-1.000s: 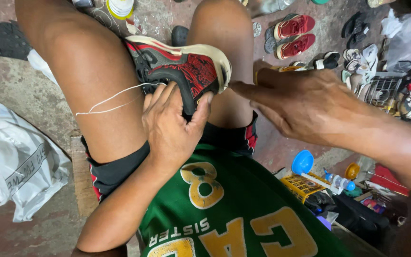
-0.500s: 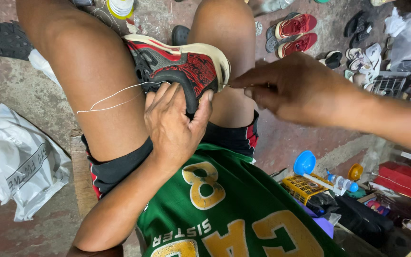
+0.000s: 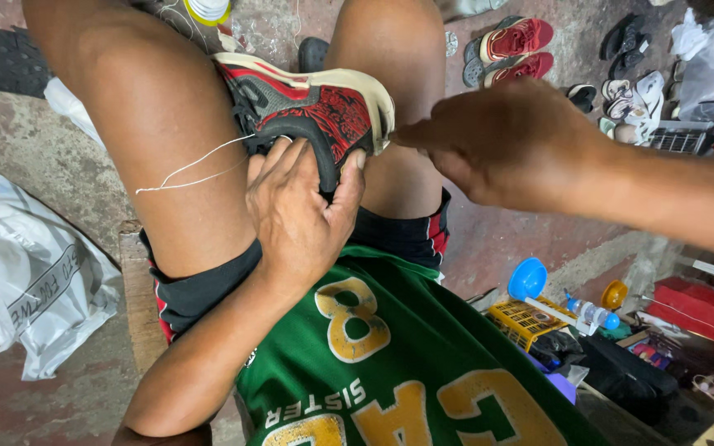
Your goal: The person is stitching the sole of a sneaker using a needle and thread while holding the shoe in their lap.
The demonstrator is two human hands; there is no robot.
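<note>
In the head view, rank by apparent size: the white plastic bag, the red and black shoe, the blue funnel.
1. white plastic bag, on the floor at left.
2. red and black shoe, held between the knees; the left hand covers part of it, so the ranking against the bag is unsure.
3. blue funnel, clearly smallest.

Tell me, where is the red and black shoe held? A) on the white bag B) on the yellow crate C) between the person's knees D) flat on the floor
C: the shoe sits wedged between the bare knees, with the left hand gripping it from below.
</note>
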